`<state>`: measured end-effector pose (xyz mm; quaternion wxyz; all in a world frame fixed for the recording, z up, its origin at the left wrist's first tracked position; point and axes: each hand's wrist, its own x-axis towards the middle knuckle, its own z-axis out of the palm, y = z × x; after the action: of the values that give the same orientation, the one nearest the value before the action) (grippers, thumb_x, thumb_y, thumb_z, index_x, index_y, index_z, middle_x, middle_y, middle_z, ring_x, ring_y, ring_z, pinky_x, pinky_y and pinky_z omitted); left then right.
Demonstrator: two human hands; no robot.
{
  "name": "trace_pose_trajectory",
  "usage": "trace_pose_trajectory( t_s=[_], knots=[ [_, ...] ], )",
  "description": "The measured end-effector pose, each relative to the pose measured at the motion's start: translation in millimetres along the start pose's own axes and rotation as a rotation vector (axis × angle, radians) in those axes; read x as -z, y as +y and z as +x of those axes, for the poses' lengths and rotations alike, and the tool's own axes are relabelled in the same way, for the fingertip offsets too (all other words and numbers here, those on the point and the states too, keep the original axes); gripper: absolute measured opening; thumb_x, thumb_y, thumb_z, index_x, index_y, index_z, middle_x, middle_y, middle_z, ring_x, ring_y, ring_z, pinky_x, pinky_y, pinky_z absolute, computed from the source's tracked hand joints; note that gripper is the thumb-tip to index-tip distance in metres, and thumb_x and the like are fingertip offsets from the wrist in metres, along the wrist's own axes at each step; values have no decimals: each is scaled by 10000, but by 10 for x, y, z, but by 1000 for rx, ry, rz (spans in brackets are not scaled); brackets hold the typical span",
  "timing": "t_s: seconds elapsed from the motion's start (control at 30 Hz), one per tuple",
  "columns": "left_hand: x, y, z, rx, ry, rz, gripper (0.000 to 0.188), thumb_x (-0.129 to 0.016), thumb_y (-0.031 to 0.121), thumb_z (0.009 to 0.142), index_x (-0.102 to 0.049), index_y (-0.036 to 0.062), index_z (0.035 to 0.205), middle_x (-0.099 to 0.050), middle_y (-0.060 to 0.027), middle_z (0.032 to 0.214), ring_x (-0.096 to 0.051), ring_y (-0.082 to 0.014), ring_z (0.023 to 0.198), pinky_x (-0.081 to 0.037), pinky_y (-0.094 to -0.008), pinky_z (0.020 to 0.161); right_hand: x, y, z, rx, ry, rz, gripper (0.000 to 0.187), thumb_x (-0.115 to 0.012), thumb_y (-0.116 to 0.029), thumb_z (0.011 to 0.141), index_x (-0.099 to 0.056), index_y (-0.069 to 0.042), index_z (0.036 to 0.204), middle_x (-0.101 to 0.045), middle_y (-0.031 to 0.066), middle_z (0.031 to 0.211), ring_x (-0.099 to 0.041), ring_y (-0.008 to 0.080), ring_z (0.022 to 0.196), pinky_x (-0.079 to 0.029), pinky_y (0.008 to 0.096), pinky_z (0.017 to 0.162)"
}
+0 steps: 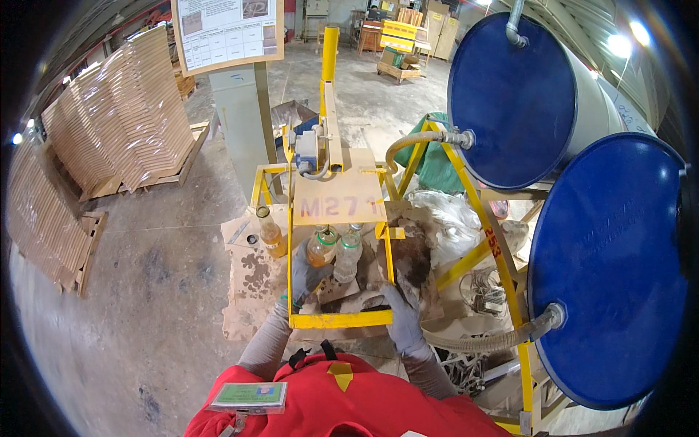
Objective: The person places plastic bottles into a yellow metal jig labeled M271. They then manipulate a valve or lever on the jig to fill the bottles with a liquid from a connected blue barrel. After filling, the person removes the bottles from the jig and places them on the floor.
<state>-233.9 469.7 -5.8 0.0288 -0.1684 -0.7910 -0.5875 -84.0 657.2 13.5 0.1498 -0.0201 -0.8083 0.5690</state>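
My left hand [310, 275], in a grey glove, reaches inside a yellow metal frame [341, 320]. Its fingers are closed around the lower part of a clear glass bottle [320, 246] with amber liquid and a green ring at the neck. Right beside that stands a second clear glass bottle [349, 256], with a similar green ring. Outside the frame on the left is another bottle [271, 234] with amber liquid. My right hand [405, 315], also gloved, grips the frame's near right corner; some of its fingers are hard to make out.
Stained cardboard [251, 284] lies under the frame. Two large blue-ended drums [608, 269] rest on a yellow stand [502, 269] at the right, with a hose [495, 339] running low. Plastic-wrapped stacked cardboard [120, 120] stands far left, near a grey post [242, 124] bearing a sheet.
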Motion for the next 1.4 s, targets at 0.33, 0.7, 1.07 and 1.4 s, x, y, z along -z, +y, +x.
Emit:
trace_pose_trajectory(
  t_s=[0.33, 0.7, 1.07, 1.4],
  knots=[
    [1, -83, 11, -48, 16, -3, 774, -814, 170, 597, -398, 27, 1234, -573, -158, 1125, -561, -269, 1040, -458, -351, 872, -65, -61, 50, -105, 59, 283, 294, -421, -191, 941, -528, 46, 1076, -624, 125, 961, -654, 201, 783, -541, 299, 690],
    [-23, 45, -11, 52, 21, 39, 804, -824, 189, 581, -399, 44, 1248, -567, -146, 1157, -570, -268, 1036, -469, -354, 857, 16, -98, 26, 10, 9, 64, 286, -458, -154, 927, -538, 2, 1153, -530, 157, 1147, -529, 244, 1006, -422, 315, 869],
    [1, -92, -2, 34, -16, 40, 785, -817, 175, 604, -400, 52, 1258, -556, -139, 1185, -550, -255, 1078, -452, -362, 893, -13, -184, 36, -68, 69, 152, 401, -516, -203, 908, -472, 31, 1231, -508, 131, 1198, -482, 201, 1087, -371, 299, 940],
    [-21, -23, -22, -56, 105, 95, 666, -799, 166, 586, -474, 16, 1148, -618, -187, 1037, -604, -328, 959, -488, -393, 806, -34, -431, 58, -99, 97, 236, 283, -443, -121, 913, -553, -2, 1145, -563, 154, 1128, -518, 292, 1048, -390, 355, 915]
  ],
)
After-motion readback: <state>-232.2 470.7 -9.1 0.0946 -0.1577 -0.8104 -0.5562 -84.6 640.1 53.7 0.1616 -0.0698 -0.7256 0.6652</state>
